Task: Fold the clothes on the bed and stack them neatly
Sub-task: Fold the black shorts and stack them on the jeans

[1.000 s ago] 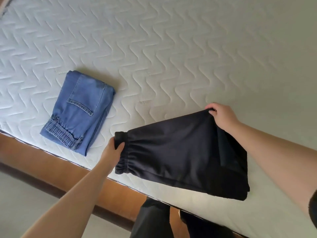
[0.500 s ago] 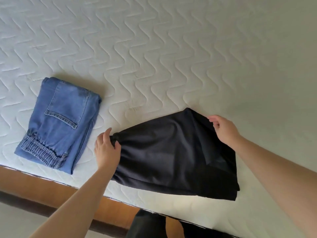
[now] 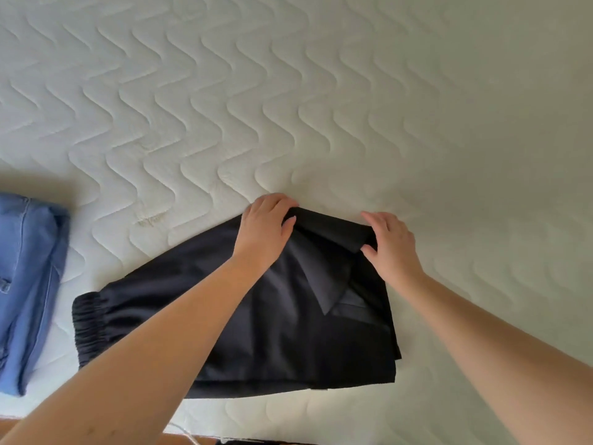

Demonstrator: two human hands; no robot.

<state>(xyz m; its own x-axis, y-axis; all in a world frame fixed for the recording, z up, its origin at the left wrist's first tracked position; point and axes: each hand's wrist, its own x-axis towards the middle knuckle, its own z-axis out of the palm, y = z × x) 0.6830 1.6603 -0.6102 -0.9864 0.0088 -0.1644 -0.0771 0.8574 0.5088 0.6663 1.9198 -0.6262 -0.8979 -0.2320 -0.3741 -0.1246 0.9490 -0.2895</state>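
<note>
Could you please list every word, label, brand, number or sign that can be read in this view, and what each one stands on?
None: no text can be read anywhere in the head view.
Black trousers, gripped at the far edge by the left hand and right hand: plain fabric, no label showing.
Folded blue jeans: only stitching, no tag visible.
White quilted mattress: wavy stitching only.

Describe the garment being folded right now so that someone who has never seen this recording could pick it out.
On the white quilted mattress, look near its front edge, at the middle. The black trousers lie there, both hands gripping their far edge. Unlike the folded blue jeans at the left, they are black, with a gathered elastic band at their left end.
</note>
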